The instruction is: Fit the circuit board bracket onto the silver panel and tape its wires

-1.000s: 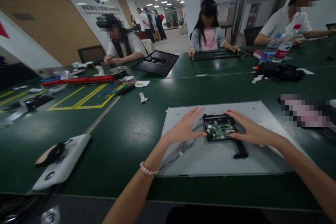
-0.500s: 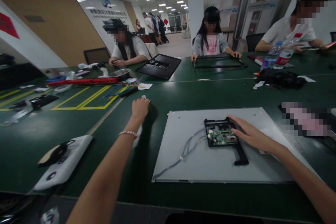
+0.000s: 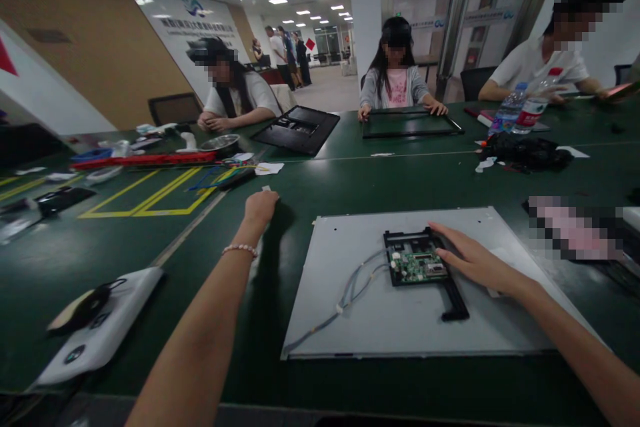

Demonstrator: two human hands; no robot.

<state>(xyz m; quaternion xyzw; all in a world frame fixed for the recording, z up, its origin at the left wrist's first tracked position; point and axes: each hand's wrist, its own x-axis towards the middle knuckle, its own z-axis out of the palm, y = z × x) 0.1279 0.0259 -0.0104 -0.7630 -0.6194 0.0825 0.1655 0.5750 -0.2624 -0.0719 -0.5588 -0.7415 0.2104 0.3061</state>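
Observation:
A grey flat panel [image 3: 350, 320] lies on the green table, with a black plastic bracket [image 3: 456, 310] on top of it. The bracket carries a green circuit board [image 3: 417, 267], and grey cables [image 3: 350, 293] run from the board to the panel's near left corner. My right hand [image 3: 475, 257] rests at the bracket's right side, fingers stretched out and thumb apart, touching its edge. To the left of the panel, my left hand [image 3: 261, 207] is closed low over the table. A small white bit [image 3: 267, 189] shows at its far side; whatever the fingers hold is hidden.
A white case-like device [image 3: 105, 333] with a dark oval object on it lies at the near left. Further off are a black cover [image 3: 297, 130], a red strip [image 3: 150, 160], bottles [image 3: 530, 110] and a black bundle [image 3: 525, 150]. Three people sit across the table, one holding a black frame [image 3: 413, 135].
The whole view has shifted slightly, so most things sit a little further left and the nearer ones lower. Both hands keep the same poses beside the same things.

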